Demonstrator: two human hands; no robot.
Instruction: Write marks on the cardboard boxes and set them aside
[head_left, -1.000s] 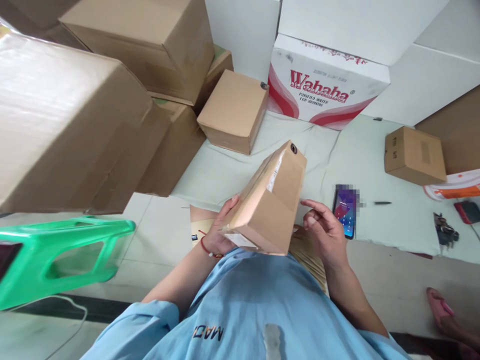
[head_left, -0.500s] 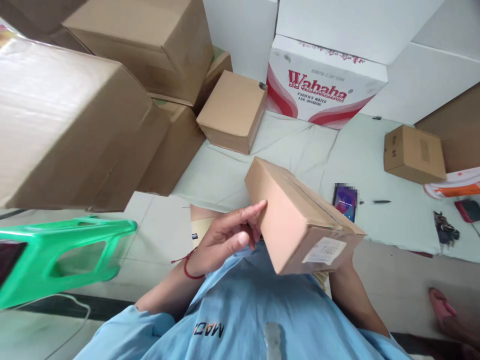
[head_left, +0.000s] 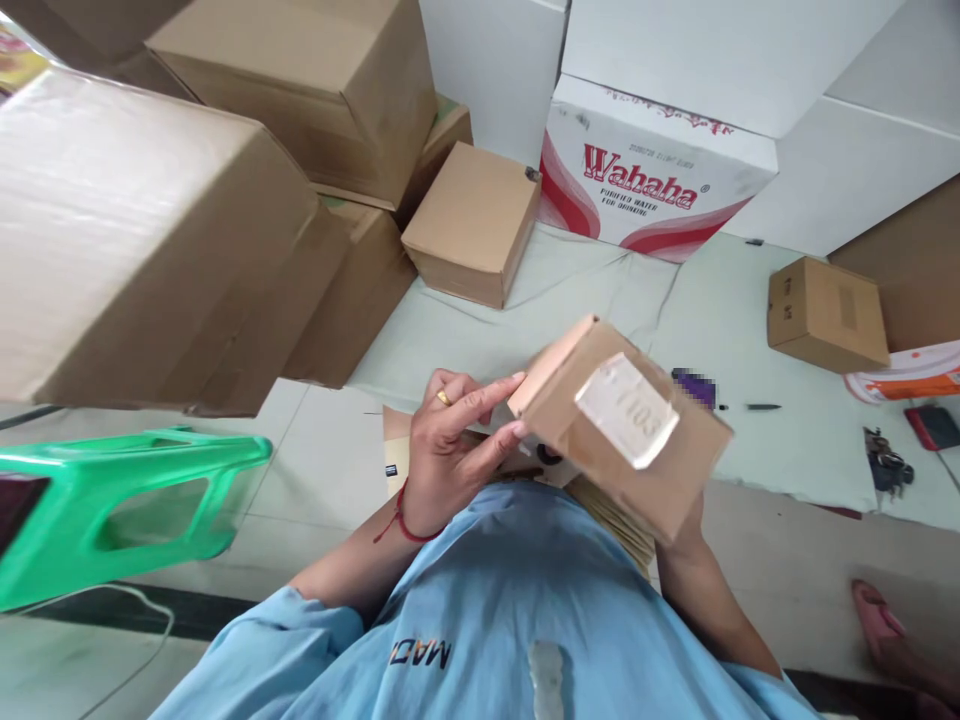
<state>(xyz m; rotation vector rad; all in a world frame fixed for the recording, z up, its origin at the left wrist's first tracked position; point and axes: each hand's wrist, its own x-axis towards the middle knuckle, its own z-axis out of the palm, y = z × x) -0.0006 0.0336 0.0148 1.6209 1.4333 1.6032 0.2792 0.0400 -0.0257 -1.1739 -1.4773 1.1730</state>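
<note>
A small brown cardboard box (head_left: 559, 375) is held tilted in front of my blue shirt, and a white label reading 1103 (head_left: 628, 411) faces up on it. My left hand (head_left: 457, 440) pinches the box's left corner between thumb and fingers; a ring and a red string bracelet show on it. My right hand (head_left: 686, 530) is at the lower right side of the box, its fingers hidden behind the cardboard. Below the box's left part, a dark round mark is partly visible near my shirt.
Large cartons (head_left: 172, 240) stand at the left, above a green stool (head_left: 150, 500). A smaller box (head_left: 469, 220) and a Wahaha carton (head_left: 645, 170) sit at the table's back. Rightward lie a phone (head_left: 696, 388), pen (head_left: 763, 407), keys (head_left: 889, 465) and another box (head_left: 829, 312).
The box has turned so its labelled face points up toward me. My left hand has moved up and right, from a flat side touch to a pinch at the corner.
</note>
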